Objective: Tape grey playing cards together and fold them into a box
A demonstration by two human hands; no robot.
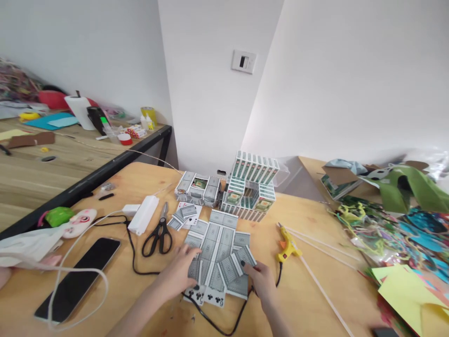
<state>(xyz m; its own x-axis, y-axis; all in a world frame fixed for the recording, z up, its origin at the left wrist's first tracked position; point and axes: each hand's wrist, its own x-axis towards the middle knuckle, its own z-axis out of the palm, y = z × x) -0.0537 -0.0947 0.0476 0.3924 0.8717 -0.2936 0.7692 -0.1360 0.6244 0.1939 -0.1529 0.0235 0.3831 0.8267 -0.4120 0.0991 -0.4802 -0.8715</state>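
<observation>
Gray-backed playing cards are overlapping; right hand is pinching some, left hand touching others, half-open. Card boxes are standing stacked.

Two hands, many playing cards, three glue sticks, one glue gun, one phone

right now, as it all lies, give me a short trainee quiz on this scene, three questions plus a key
1. Which hand is nearer the glue gun?
2. True or false: the scissors lie between the phone and the cards.
3. The glue gun's main colour is: a) blue, b) yellow, c) red.

Key:
1. The right hand.
2. True.
3. b.
</observation>
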